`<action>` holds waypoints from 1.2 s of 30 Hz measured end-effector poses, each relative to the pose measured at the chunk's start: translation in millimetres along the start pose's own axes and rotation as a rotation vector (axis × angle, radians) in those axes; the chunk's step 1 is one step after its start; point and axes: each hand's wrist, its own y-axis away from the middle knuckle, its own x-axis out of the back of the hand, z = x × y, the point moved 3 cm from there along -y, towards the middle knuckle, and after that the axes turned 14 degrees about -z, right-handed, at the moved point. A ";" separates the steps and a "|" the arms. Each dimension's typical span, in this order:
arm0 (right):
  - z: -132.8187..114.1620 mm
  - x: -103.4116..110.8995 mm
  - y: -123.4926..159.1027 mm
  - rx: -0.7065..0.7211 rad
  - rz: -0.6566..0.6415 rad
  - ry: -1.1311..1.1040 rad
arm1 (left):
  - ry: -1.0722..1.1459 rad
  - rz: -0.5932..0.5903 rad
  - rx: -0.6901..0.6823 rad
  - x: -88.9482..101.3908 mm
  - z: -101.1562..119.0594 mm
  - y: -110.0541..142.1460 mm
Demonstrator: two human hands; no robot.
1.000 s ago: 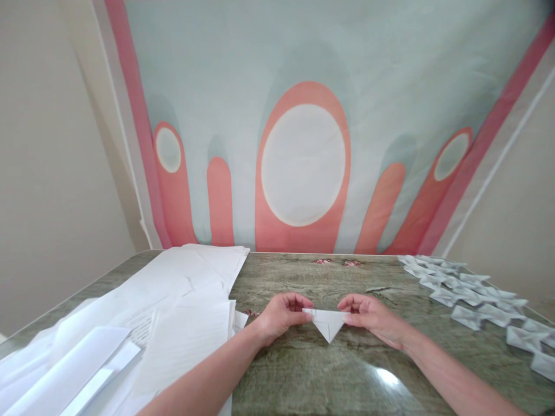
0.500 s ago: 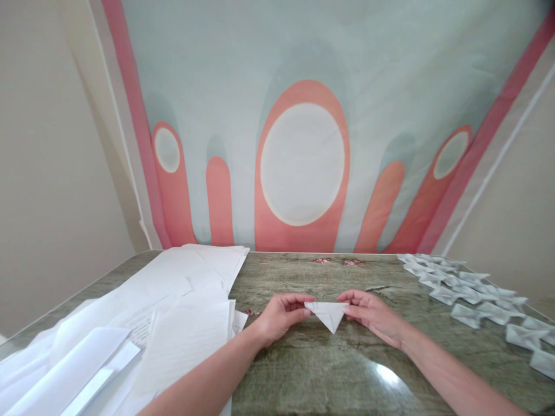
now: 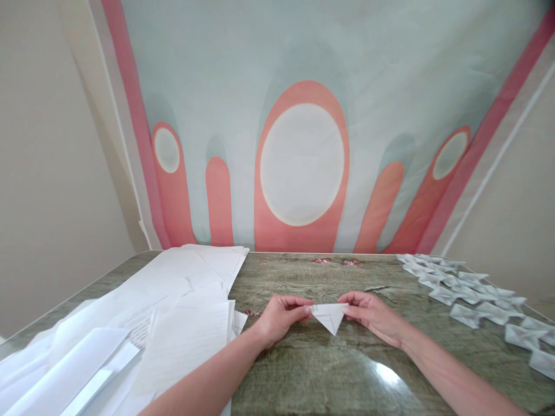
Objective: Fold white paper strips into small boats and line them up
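Note:
A small white paper folded into a triangle [image 3: 330, 316] points downward between my two hands, over the middle of the table. My left hand [image 3: 281, 318] pinches its left corner between thumb and fingers. The right corner is pinched the same way by my right hand [image 3: 370, 315]. Fold lines show on the paper's near face; its far side is hidden.
White paper sheets [image 3: 182, 341] lie in a loose pile on the left, with folded strips [image 3: 93, 370] in front. Several folded paper pieces [image 3: 488, 312] stand in rows at the right. A wall with orange shapes [image 3: 303, 240] rises behind the wood-patterned table [image 3: 295, 375].
The folded triangle has shifted very slightly, its tip now a little lower and to the right. Both hands keep their pinch, nearly still.

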 end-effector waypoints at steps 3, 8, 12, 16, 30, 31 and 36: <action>0.3 0.5 0.1 0.004 0.012 0.039 | -0.017 0.048 0.006 -2.6 -1.1 -0.5; 0.4 1.7 -0.7 -0.003 0.051 0.173 | -0.072 0.118 0.014 -5.9 -3.1 -1.5; 2.1 2.7 -1.7 -0.021 0.055 0.293 | -0.147 0.197 -0.010 -4.1 -1.7 -0.4; -0.6 -1.7 -1.8 -0.047 -0.021 0.443 | -0.284 0.231 -0.048 -2.5 0.0 1.2; -8.1 -23.2 2.3 -0.034 -0.088 0.824 | -0.152 0.195 -0.142 -0.8 -6.0 -2.7; -8.5 -24.8 2.8 -0.031 -0.094 0.851 | -0.141 0.195 -0.143 -1.0 -5.8 -2.7; -12.1 -32.1 4.0 0.007 -0.139 0.998 | -0.094 0.206 -0.148 -1.2 -7.0 -3.4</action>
